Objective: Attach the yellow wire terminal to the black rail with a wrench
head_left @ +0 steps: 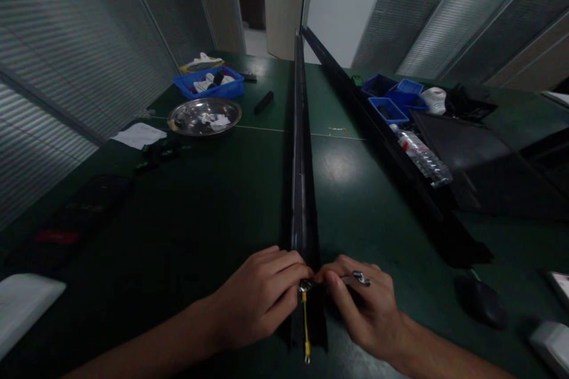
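Observation:
A long black channel rail (301, 189) runs away from me down the table. At its near end, a yellow wire (305, 320) with ring terminals hangs from a small metal fastener (304, 286) inside the channel. My left hand (267, 293) is bent over the rail's left edge, thumb and fingertips closed against the fastener; whatever they pinch is hidden. From the right, my right hand (367, 308) grips a small silver wrench (361, 278), one end showing above the fingers. Its fingertips meet the fastener too, close to the left fingertips.
A second black rail (400, 183) lies diagonally to the right. Beyond it are blue bins (386, 109), a plastic bottle (424, 157) and a dark flat panel (480, 160). A mouse (482, 302) sits nearer. Leftward are a metal plate (178, 124), a blue basket (231, 90) and paper (138, 135).

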`<state>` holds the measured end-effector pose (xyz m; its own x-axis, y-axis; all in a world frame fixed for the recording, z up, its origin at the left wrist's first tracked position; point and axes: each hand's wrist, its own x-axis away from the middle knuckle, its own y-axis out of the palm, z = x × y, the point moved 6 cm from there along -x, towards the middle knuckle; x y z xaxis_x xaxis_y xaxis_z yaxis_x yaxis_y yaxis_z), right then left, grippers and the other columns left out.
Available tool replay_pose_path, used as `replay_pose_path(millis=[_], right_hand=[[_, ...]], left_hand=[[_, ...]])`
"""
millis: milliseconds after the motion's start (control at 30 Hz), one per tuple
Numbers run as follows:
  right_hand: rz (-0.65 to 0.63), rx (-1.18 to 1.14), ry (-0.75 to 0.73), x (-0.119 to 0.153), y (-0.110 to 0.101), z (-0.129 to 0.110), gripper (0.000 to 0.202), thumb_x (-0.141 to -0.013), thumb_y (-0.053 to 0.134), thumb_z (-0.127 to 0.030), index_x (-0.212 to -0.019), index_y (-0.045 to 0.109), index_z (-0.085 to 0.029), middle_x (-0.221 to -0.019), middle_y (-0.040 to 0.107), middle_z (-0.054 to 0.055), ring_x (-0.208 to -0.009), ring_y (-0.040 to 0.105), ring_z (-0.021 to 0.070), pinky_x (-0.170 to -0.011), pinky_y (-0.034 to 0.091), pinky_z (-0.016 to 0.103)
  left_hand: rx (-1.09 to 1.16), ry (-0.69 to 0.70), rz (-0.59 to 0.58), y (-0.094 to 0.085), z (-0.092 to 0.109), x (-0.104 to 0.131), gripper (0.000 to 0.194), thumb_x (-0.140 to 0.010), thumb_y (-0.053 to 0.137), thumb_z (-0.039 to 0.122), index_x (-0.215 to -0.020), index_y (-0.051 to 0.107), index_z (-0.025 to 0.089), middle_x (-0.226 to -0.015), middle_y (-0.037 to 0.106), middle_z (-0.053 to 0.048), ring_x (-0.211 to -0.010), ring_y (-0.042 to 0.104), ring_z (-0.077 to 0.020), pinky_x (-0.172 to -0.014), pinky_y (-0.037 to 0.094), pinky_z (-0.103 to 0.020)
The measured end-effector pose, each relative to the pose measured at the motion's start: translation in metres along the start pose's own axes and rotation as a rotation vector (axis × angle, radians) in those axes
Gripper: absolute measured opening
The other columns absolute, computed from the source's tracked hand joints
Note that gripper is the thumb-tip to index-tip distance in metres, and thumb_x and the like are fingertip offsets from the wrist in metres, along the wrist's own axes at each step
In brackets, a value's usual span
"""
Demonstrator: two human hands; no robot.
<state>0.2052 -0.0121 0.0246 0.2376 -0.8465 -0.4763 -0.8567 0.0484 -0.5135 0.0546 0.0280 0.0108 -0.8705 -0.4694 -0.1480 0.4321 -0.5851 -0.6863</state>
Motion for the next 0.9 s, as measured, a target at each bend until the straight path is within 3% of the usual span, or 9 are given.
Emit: replay_pose_path(millis=[533, 900], right_hand=[[0.055, 0.137, -0.094, 0.003, 0.0, -0.011, 0.016, -0.098, 0.052, -0.005, -0.099, 0.064, -0.016, -0.074, 0.07, 0.002, -0.058, 0.064, 0.0115, -0.053, 0.043, 0.025], [0.024, 0.21, -0.105, 0.007, 0.003, -0.014, 0.013, -0.102, 0.051, -0.009, -0.103, 0.062, -0.017, -0.073, 0.071, 0.0, -0.056, 0.064, 0.0109, -0.053, 0.043, 0.026]], left_hand=[[-0.008, 0.02, 0.028, -0.002, 0.001, 0.0, 0.025, -0.101, 0.042, 0.011, -0.117, 0.06, 0.017, -0.105, 0.068, -0.006, -0.091, 0.062, -0.0194, -0.08, 0.045, -0.035], [-0.017, 0.023, 0.027, -0.002, 0.0, 0.0, 0.025, -0.101, 0.042, 0.011, -0.117, 0.06, 0.016, -0.106, 0.069, -0.007, -0.092, 0.064, -0.0203, -0.08, 0.044, -0.036]])
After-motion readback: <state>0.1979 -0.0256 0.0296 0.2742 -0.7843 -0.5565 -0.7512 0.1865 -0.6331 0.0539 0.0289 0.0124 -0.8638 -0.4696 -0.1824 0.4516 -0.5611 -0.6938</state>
